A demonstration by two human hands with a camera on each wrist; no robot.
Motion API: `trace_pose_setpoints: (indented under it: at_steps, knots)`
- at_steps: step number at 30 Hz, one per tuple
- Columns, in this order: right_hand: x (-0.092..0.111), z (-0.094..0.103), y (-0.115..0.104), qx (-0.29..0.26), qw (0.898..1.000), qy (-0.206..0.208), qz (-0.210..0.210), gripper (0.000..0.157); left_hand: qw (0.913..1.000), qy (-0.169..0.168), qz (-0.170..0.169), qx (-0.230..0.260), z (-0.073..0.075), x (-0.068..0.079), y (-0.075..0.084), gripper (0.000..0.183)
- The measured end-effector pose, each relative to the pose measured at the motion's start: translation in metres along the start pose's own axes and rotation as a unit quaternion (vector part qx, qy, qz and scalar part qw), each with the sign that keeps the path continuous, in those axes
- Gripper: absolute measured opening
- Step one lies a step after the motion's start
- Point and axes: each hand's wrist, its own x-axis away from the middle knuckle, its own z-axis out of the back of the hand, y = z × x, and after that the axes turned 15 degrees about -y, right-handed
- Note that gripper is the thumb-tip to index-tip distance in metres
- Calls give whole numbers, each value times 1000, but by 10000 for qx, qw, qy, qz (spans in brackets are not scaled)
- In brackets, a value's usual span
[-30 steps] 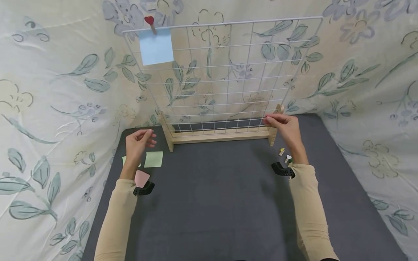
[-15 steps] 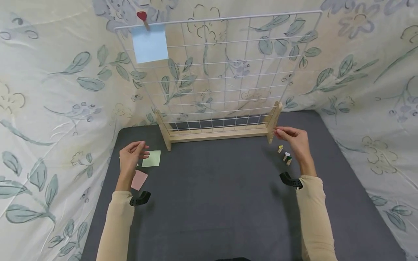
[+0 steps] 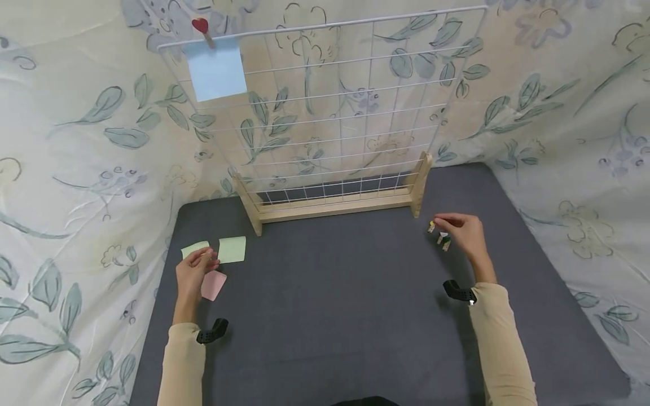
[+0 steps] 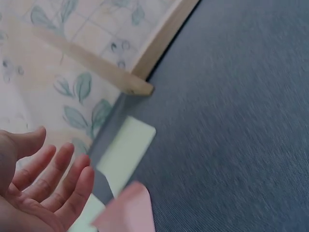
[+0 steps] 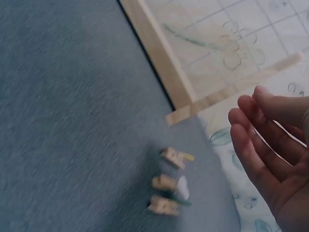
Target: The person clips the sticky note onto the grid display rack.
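Fingers loosely bent and holding nothing, my left hand (image 3: 192, 277) hovers over the paper notes at the table's left. Two pale green notes (image 3: 232, 250) lie there beside a pink note (image 3: 213, 286); the hand partly covers the farther-left green one. My right hand (image 3: 466, 239) hangs above several small wooden clothespins, with nothing between its relaxed fingers in the right wrist view. One clothespin has a yellow top (image 5: 174, 158), another a white top (image 5: 166, 182), another a green one (image 5: 164, 206). A red heart clothespin (image 3: 201, 26) pins a blue note (image 3: 215, 70) to the rack's top left.
A white wire grid stands upright at the back in a wooden base (image 3: 335, 208) with a foot at each end. Flowered cloth (image 3: 76, 169) hangs behind and at both sides of the dark grey table (image 3: 325, 304).
Both hands have come down and nearer the body, the left over the notes, the right away from the rack's right foot to the clothespins. The head view has shifted slightly.
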Motion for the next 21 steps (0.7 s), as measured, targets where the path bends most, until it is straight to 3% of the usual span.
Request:
trace_pose_setpoints:
  at_steps: [4,7,10,15,19,21]
  knots:
    - [5,0,10,750,9964,361,-143,30,9990,417,-112,-93,8,6,-14,37]
    - [14,-1,16,1187,9890,673,-562,30,9975,643,-184,-230,15,9,-22,36]
    - [23,0,21,1490,9806,821,-974,32,9942,721,-138,-784,22,11,-28,34]
    - [31,1,29,1711,9732,690,-1370,39,9742,818,-260,-2086,29,10,-37,30]
    - [33,-1,33,1728,9685,500,-1722,43,9553,1097,-699,-2655,31,8,-43,27]
    - [34,-4,33,1723,9660,439,-1877,44,9460,1165,-758,-2927,31,6,-43,28]
